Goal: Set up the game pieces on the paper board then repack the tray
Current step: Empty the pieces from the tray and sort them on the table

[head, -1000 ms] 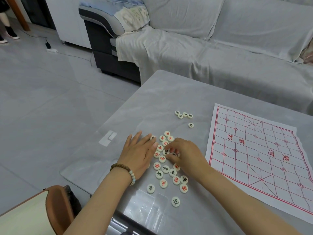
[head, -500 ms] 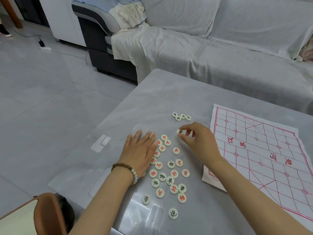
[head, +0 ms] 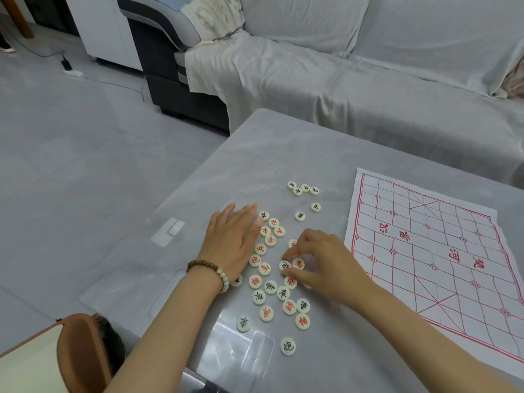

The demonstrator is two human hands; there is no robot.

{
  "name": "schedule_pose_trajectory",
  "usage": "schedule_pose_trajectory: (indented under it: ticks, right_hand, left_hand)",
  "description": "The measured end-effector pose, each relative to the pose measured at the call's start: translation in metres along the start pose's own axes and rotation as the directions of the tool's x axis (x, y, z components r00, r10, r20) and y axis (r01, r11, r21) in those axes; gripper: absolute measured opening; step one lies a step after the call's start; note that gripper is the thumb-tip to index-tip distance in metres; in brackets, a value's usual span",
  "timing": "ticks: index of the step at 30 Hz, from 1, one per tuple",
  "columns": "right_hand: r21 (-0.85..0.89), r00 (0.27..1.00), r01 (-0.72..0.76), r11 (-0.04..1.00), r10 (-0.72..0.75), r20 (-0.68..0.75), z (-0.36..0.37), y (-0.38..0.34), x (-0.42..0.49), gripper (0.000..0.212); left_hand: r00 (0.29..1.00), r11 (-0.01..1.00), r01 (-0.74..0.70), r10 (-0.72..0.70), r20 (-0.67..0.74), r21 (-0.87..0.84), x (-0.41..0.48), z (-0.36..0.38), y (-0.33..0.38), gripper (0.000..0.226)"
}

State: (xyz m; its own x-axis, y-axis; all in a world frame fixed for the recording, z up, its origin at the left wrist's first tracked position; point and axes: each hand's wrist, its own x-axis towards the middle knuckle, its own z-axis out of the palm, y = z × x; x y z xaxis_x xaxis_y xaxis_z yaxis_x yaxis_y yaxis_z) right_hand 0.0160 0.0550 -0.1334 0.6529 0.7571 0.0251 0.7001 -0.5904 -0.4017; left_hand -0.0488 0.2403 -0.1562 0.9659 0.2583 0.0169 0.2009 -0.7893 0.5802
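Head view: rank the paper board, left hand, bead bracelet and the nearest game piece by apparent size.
1. paper board, partly cut off by the frame
2. left hand
3. bead bracelet, visible arc only
4. nearest game piece, smallest despite lying closest to the camera

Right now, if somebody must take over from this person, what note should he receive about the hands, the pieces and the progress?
Left hand: flat on the table, fingers straight, beside the pile.
Right hand: thumb and forefinger pinch a black piece in the pile.
Far group: a few black-lettered pieces lie apart, beyond the pile.
Board: right of the pile, no piece on it.
Done: sorting begun.
Left: set all pieces on the board, then repack the tray, perhaps the clear plastic at the near edge.
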Motion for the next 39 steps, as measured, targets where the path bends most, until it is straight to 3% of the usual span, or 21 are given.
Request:
schedule_pose_trajectory:
  ticks: [6, 10, 15, 18, 20, 23, 26, 29, 35, 39]
  right_hand:
    - [-0.069, 0.997, 0.046, 0.997, -0.05, -0.052, 0.001, -0.001, 0.009, 0.022]
    - [0.063, 0.945, -0.152, 0.986, 0.164, -0.281, -0.008, 0.026, 0.031, 0.018]
    - [0.141, 0.928, -0.293, 0.946, 0.317, -0.195, 0.0, 0.049, 0.053, 0.019]
    - [0.109, 0.922, -0.282, 0.953, 0.3, -0.245, -0.002, 0.045, 0.064, 0.026]
    - [0.133, 0.948, -0.163, 0.978, 0.193, -0.254, -0.004, 0.03, 0.064, 0.036]
    - [0.107, 0.999, 0.052, 0.993, -0.051, -0.015, 0.007, 0.003, 0.052, 0.051]
    - [0.117, 0.983, 0.047, 0.992, -0.067, 0.173, 0.017, -0.002, 0.047, 0.059]
    - [0.16, 0.988, -0.022, 0.987, -0.003, 0.154, 0.015, 0.004, 0.059, 0.063]
    - [0.042, 0.988, -0.116, 0.992, 0.111, 0.107, 0.007, 0.034, 0.081, 0.052]
    - [0.022, 0.994, -0.101, 0.995, 0.1, 0.04, 0.005, 0.038, 0.076, 0.048]
  left_hand:
    - [1.0, 0.999, 0.031, -0.031, 0.001, -0.028, -0.01, -0.004, -0.008, 0.052]
    - [0.998, 0.999, 0.04, -0.038, 0.056, -0.031, -0.014, -0.005, -0.007, 0.055]
    - [0.998, 0.997, 0.055, -0.053, 0.026, -0.047, -0.013, -0.009, -0.008, 0.054]
    - [0.998, 0.997, 0.063, -0.062, 0.024, -0.051, -0.014, -0.01, -0.011, 0.064]
    - [0.998, 0.997, 0.056, -0.055, 0.015, -0.056, -0.014, -0.011, -0.014, 0.068]
    - [0.998, 0.997, 0.06, -0.061, -0.008, -0.05, -0.013, -0.012, -0.017, 0.066]
    - [0.997, 0.997, 0.072, -0.072, 0.001, -0.032, -0.014, -0.011, -0.016, 0.056]
    - [0.997, 0.997, 0.071, -0.071, 0.005, -0.041, -0.015, -0.011, -0.015, 0.051]
    - [0.998, 0.995, 0.058, -0.055, 0.041, -0.076, -0.021, -0.018, -0.016, 0.065]
    - [0.998, 0.996, 0.057, -0.054, 0.036, -0.065, -0.029, -0.026, -0.024, 0.048]
